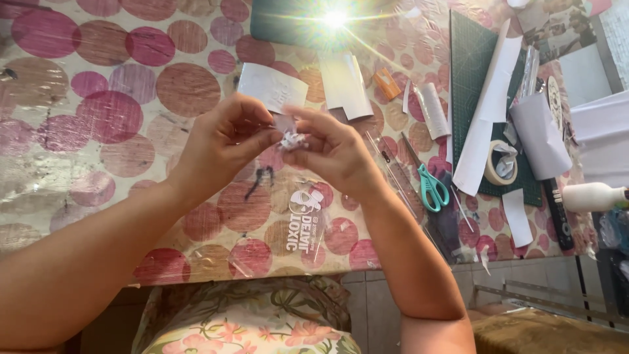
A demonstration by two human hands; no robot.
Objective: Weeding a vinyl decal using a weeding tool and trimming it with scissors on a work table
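Above the dotted desk (98, 131), your left hand (219, 141) and right hand (334, 154) both pinch closed on a small white paper piece (291, 139) held between the fingertips. Pull unevenly and the thin paper could tear, or slip down near the scissors (429, 187).

At the centre of the frame, her left hand (219, 141) and right hand (334, 154) pinch a small white paper piece (290, 136) above the dotted tablecloth (118, 118); teal-handled scissors (429, 183) lie right.
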